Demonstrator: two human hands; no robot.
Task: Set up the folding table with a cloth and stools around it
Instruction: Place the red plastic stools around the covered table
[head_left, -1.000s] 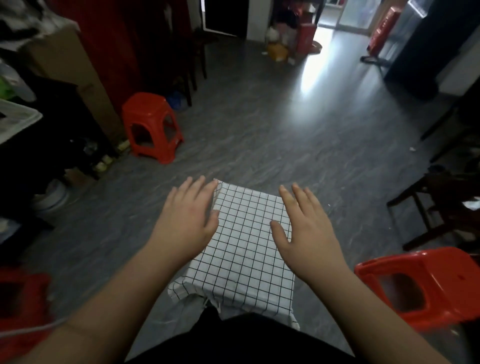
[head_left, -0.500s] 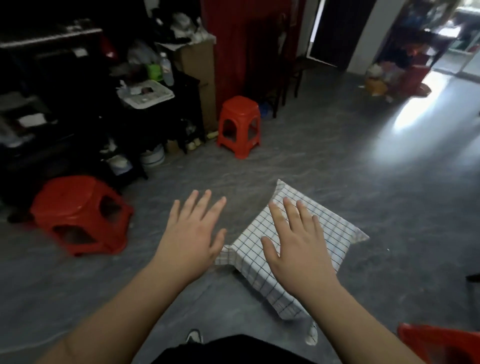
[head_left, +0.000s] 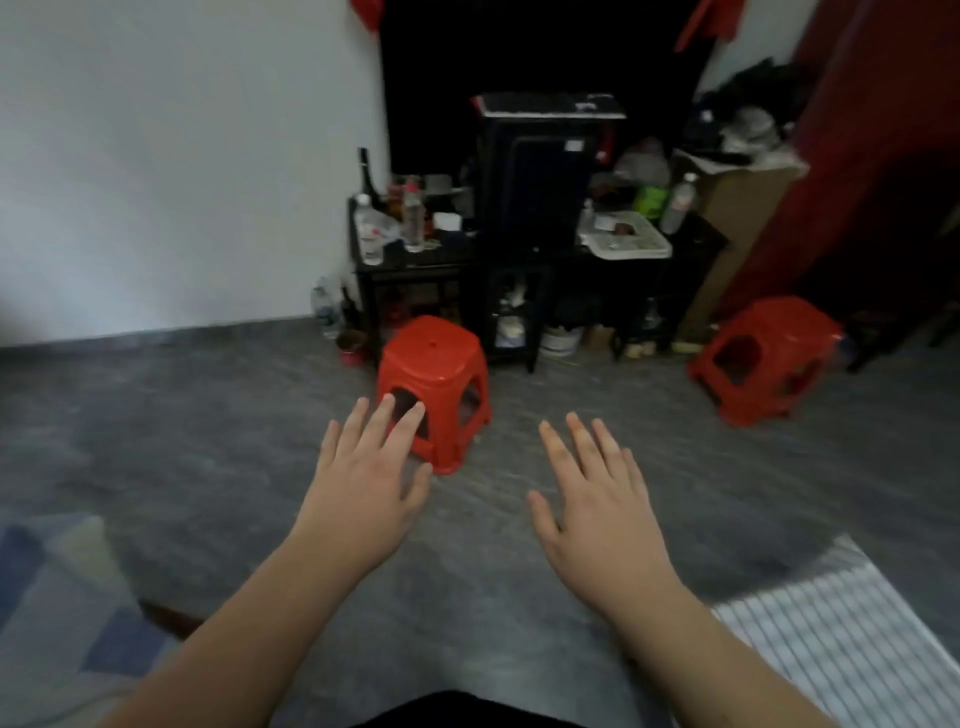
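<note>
A red plastic stool (head_left: 434, 364) stands on the grey floor straight ahead. My left hand (head_left: 366, 480) is stretched towards it, fingers spread, its fingertips overlapping the stool's near side; whether they touch is unclear. My right hand (head_left: 595, 512) is held out flat and empty to the right of the stool. A second red stool (head_left: 763, 353) stands further right by the shelves. The white checked cloth (head_left: 852, 639) over the small table shows at the lower right corner, behind my right forearm.
A dark cluttered shelf unit (head_left: 535, 208) with bottles and a white tray stands against the far wall behind the stools. A cardboard box (head_left: 737, 218) and a red curtain (head_left: 878, 156) are on the right. A blue-patterned fabric (head_left: 47, 597) lies at the lower left.
My view has swung left, away from the cloth-covered table, which has slid to the lower right corner. Both hands have left the cloth and now reach towards the nearer red stool.
</note>
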